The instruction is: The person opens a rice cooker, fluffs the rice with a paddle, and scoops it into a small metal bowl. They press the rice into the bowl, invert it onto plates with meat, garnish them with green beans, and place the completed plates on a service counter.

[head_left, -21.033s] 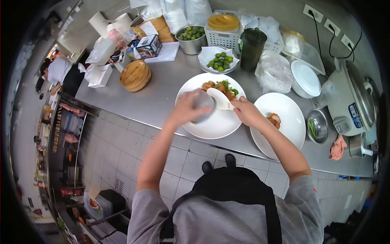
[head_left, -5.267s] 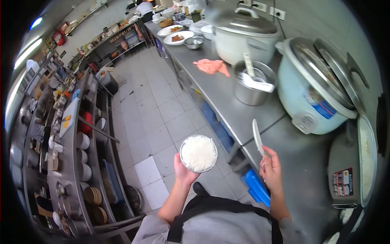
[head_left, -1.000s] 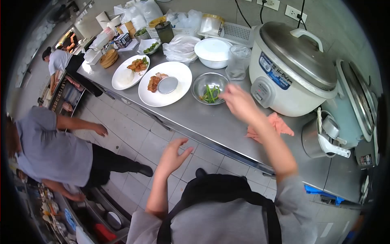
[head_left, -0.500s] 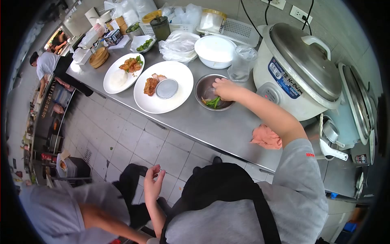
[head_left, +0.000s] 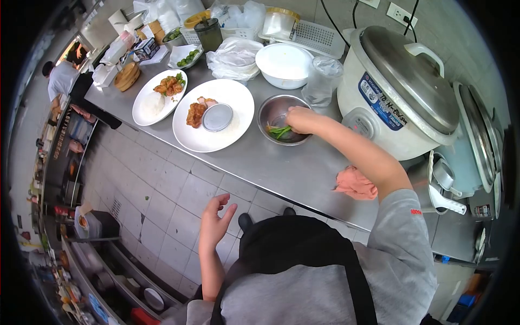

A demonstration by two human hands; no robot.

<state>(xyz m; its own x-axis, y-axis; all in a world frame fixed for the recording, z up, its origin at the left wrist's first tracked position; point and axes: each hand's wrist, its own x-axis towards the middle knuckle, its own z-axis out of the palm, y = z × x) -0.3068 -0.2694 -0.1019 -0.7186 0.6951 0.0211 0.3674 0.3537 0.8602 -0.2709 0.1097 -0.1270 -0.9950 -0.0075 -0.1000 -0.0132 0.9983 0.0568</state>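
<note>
My right hand (head_left: pixel 301 119) reaches down into a steel bowl (head_left: pixel 263 111), its fingers closed and their tips mostly hidden. Beside the fingertips lie green vegetable strips (head_left: pixel 279 131) with a few orange bits. Hanging in the air over the floor, my left hand (head_left: pixel 215 219) is open, with thumb and fingers apart. To the left of the bowl sits a large white plate (head_left: pixel 227 97) with fried brown pieces (head_left: pixel 196 114) and a round metal cup (head_left: pixel 218 117) standing on it. An oval plate (head_left: pixel 142 116) farther left carries white rice and fried pieces with greens.
A large rice cooker (head_left: pixel 374 122) stands right of the bowl. A pink cloth (head_left: pixel 355 183) lies near the counter's front edge. Behind are a lidded white tub (head_left: pixel 284 60), plastic bags (head_left: pixel 234 57) and a dish of limes (head_left: pixel 188 57). Another person (head_left: pixel 62 78) stands at far left.
My right hand has gone slightly lower in the bowl. My left hand has risen a little and opened wider. The person at lower left has moved out of view, exposing shelves there.
</note>
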